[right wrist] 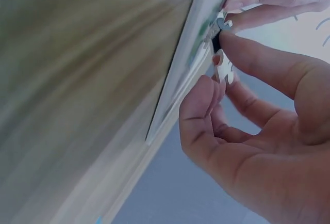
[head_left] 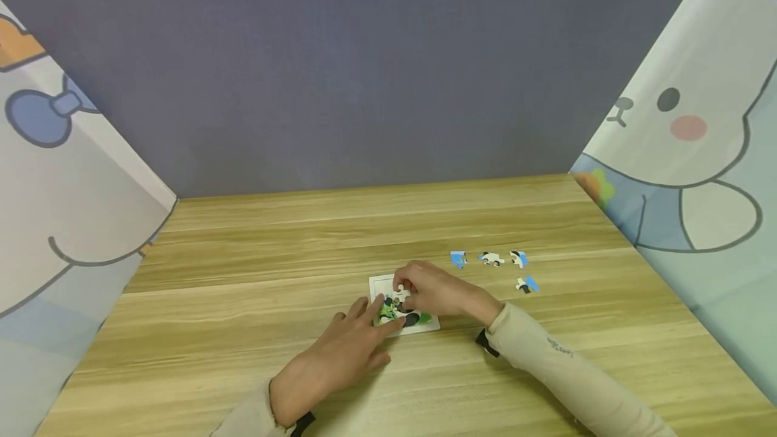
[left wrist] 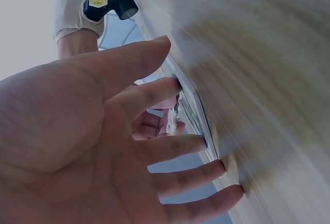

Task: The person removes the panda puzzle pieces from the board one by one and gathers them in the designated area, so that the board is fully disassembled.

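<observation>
A small square puzzle board (head_left: 427, 326) with a white border and a panda-and-green-leaves picture lies flat on the table. My left hand (head_left: 342, 353) reaches in from the lower left, fingers extended and spread. Its index and middle fingertips rest on the board, while the ring and little fingertips touch the table beside it, as the left wrist view shows. Over the board's upper part, my right hand (head_left: 438, 290) pinches a mostly white jigsaw piece (right wrist: 225, 70) between thumb and curled fingers. In the right wrist view the piece stands tilted, close over the picture.
Several loose jigsaw pieces lie right of the board: a blue one (head_left: 458, 259), a panda-face one (head_left: 491, 259), a blue-and-white one (head_left: 519, 259) and another (head_left: 527, 284) nearer. A grey panel (head_left: 364, 73) rises behind the wooden table (head_left: 243, 248); cartoon-printed sheets flank it.
</observation>
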`<act>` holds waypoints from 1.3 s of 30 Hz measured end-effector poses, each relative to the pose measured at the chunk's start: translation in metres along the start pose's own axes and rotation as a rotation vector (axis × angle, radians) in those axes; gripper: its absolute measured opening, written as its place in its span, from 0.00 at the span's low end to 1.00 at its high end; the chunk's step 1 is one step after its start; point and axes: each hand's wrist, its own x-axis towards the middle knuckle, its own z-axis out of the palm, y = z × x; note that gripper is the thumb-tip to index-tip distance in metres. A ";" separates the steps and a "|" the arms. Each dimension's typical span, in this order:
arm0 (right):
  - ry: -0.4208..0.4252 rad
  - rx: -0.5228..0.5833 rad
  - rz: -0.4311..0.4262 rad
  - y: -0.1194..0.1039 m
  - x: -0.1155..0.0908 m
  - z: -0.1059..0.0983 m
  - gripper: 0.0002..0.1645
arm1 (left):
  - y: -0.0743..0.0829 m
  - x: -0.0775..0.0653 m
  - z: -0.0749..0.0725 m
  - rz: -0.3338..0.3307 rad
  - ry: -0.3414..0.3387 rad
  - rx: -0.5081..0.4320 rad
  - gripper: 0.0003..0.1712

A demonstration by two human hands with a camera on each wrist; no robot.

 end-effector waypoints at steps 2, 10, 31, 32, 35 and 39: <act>-0.003 -0.004 -0.032 0.001 -0.001 0.000 0.09 | 0.000 0.000 0.000 0.004 0.003 0.001 0.33; 0.031 0.030 -0.103 0.002 -0.007 -0.005 0.13 | -0.001 -0.002 0.001 0.011 0.010 0.003 0.32; 0.318 -0.013 -0.055 0.047 -0.061 -0.046 0.17 | -0.001 -0.004 0.003 0.017 0.039 0.009 0.34; 0.325 -0.013 -0.043 0.049 -0.063 -0.047 0.18 | -0.001 -0.004 0.003 0.017 0.041 0.011 0.34; 0.345 -0.019 -0.014 0.054 -0.069 -0.050 0.17 | 0.000 -0.004 0.003 0.017 0.044 0.015 0.34; 0.355 -0.021 0.001 0.061 -0.076 -0.052 0.15 | 0.000 -0.004 0.004 0.016 0.041 0.015 0.35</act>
